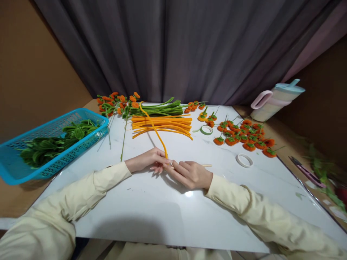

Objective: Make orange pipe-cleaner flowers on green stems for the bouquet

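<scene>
An orange pipe cleaner rises from between my hands, its far end curving over the table. My left hand is closed in a pinch on its lower end. My right hand meets the left at the fingertips and is closed round a thin pale wooden stick, whose end sticks out to the right. Exactly how the pipe cleaner lies against the stick is hidden by my fingers. Just beyond lies a bundle of orange pipe cleaners, with green pipe cleaners behind it.
Orange fuzzy flower heads lie at the right, near a white tape roll and a green tape roll. A blue basket holds green leaves at the left. A lidded cup and pink-handled pliers are far right.
</scene>
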The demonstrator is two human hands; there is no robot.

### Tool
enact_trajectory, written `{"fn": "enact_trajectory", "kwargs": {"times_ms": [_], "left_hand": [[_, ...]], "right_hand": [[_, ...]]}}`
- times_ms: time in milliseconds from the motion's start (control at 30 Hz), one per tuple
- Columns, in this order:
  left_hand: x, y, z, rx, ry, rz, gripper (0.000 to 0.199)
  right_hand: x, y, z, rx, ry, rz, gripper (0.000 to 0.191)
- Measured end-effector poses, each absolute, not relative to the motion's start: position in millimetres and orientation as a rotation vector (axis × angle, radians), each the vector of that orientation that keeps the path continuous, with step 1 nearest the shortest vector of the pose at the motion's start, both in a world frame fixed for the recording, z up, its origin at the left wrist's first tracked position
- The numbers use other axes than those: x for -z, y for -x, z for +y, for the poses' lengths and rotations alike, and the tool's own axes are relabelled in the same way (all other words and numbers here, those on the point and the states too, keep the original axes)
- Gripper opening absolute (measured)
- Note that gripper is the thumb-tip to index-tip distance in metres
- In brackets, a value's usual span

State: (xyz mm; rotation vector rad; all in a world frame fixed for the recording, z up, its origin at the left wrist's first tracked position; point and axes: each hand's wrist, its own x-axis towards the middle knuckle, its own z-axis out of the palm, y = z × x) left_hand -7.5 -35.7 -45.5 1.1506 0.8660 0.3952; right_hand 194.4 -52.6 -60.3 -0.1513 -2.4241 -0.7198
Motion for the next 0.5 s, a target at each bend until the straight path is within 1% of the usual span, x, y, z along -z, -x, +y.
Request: {"fn": "enact_trajectory", "kwargs": {"times_ms": [267,500], "left_hand": [[44.0,4.9,-38.4,-0.383,-1.204,0.908,0.035],[43.9,4.5,-39.1,-0.344,-1.249,0.920,0.037]], "right_hand": [[63.2,-192.4,-55.3,0.722,0.113,-2.428,0.023],[62.0,-191.8,-55.9,0.720,0.120,-2.429,0.022]]}}
